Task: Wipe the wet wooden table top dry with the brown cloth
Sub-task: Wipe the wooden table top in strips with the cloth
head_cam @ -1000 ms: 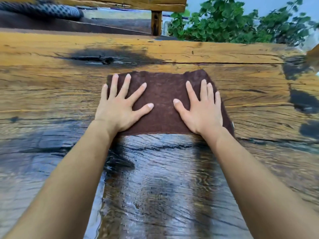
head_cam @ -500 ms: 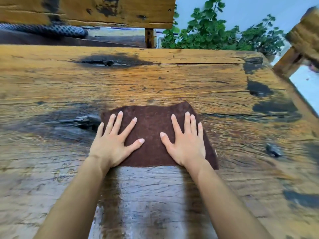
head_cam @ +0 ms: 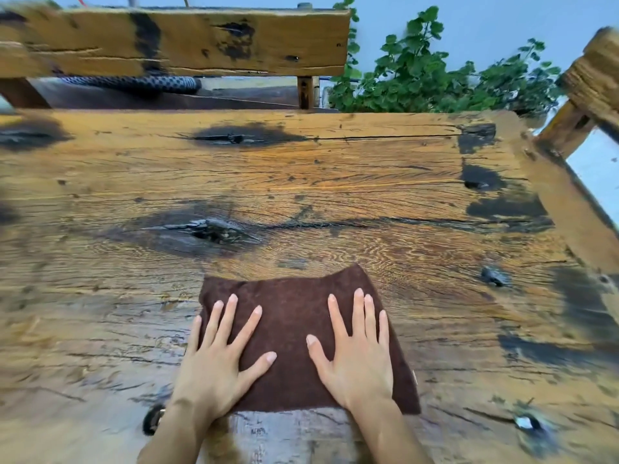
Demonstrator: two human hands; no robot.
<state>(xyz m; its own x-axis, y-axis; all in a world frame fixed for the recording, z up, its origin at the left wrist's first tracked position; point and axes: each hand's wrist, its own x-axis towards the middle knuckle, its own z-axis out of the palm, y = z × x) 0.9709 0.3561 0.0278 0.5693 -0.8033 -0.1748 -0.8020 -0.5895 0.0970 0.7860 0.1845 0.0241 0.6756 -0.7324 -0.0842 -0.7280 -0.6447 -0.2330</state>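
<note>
There is just one camera, worn on the person's head. It looks forward and down, close over the wooden table top [head_cam: 335,182], and far enough to see a green plant [head_cam: 435,82] behind.

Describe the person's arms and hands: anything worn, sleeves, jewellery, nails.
Both forearms are bare as far as the picture shows, with no sleeves in view. The left hand and right hand wear no gloves, and no rings, watch or bracelets are visible. The fingers are slim, with short, unpainted nails.
</note>
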